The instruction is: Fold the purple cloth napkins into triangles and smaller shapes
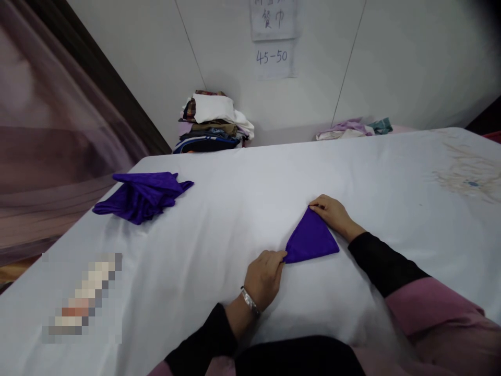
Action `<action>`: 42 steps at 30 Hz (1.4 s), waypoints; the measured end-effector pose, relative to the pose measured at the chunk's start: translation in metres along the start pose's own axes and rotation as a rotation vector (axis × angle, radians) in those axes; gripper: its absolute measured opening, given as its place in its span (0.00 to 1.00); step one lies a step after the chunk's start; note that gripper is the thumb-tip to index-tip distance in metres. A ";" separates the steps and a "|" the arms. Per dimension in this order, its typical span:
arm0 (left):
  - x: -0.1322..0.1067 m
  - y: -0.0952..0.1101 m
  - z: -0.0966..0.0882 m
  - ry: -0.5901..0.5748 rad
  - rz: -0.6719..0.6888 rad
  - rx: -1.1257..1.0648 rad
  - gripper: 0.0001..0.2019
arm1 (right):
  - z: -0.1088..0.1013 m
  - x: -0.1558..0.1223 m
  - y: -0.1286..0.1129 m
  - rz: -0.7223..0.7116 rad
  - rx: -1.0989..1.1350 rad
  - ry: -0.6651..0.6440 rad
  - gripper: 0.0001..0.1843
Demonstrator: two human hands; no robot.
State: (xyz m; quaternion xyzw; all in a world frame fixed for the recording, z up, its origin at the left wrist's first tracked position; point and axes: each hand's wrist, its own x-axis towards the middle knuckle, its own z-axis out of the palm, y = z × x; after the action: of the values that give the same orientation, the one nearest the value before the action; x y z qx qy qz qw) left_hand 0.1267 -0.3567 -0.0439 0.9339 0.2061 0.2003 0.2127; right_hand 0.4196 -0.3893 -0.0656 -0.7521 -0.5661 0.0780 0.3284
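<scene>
A purple cloth napkin (311, 237), folded into a triangle, lies on the white-covered table (219, 219) in front of me. My left hand (265, 277), with a silver bracelet at the wrist, pinches its lower left corner. At the top corner, the fingertips of my right hand (332, 213) are closed on the fabric. The third corner points right and is free. Farther off to the left, a loose heap of purple cloth (146, 196) rests near the table's edge.
Against the wall behind the table is a stack of folded clothes (213, 125), with a smaller cloth pile (352, 129) to its right. A blurred-out object (86, 295) lies at the left. A sheer curtain (58, 115) hangs beside the table. Handwritten paper signs (274, 57) are on the wall.
</scene>
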 end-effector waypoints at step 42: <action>0.005 0.000 -0.012 -0.194 -0.192 -0.091 0.07 | -0.006 -0.010 -0.008 0.013 0.094 -0.019 0.05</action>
State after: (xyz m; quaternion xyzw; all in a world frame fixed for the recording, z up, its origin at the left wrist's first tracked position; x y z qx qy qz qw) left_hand 0.1257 -0.3507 -0.0328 0.9143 0.2636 0.0968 0.2921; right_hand 0.4126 -0.3997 -0.0590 -0.7386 -0.5602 0.1138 0.3574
